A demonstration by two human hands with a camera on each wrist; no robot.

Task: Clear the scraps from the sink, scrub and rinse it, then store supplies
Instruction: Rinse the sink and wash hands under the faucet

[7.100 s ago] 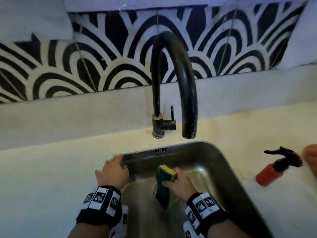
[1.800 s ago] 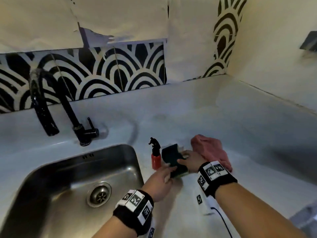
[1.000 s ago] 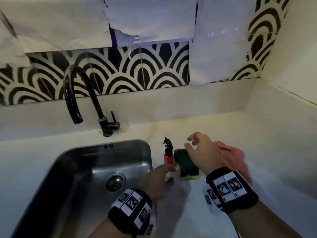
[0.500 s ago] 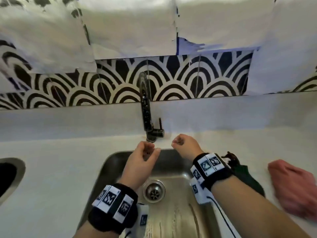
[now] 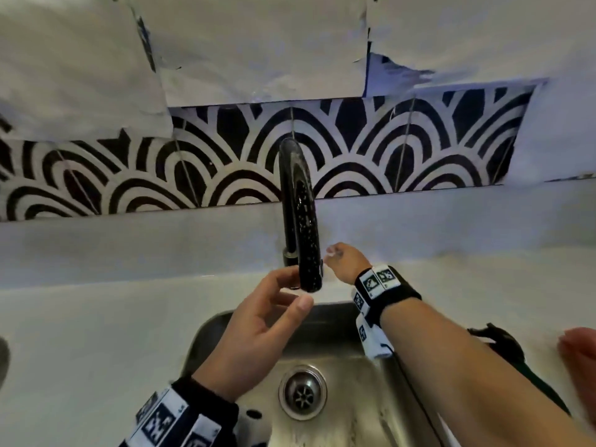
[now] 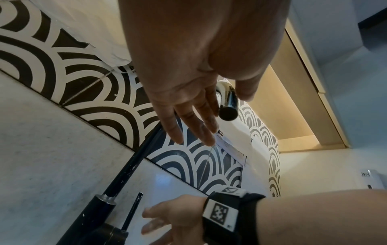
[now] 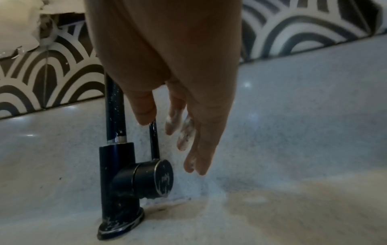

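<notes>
The black faucet (image 5: 300, 221) stands behind the steel sink (image 5: 325, 333), its spout end (image 6: 228, 113) over the basin. My left hand (image 5: 283, 295) is open and cupped just below the spout, holding nothing. My right hand (image 5: 335, 256) reaches behind the spout to the faucet lever (image 7: 154, 142). Its thumb (image 7: 144, 114) touches the lever's tip, and its soapy fingers (image 7: 184, 137) hang straight beside it. No water shows at the spout. The drain (image 5: 302, 391) is bare. The spray bottle's black trigger (image 5: 493, 337) and the dark green sponge (image 5: 535, 382) lie right of the sink, partly behind my right forearm.
A pink cloth (image 5: 580, 359) lies on the pale counter (image 5: 80, 333) at the far right edge. A black-and-white patterned tile backsplash (image 5: 387, 156) runs behind the faucet, partly covered by white sheets. A dark round opening (image 5: 2, 359) shows at the far left.
Both hands have left the sponge and spray bottle on the counter and moved to the faucet. The left has risen under the spout; the right has reached the lever.
</notes>
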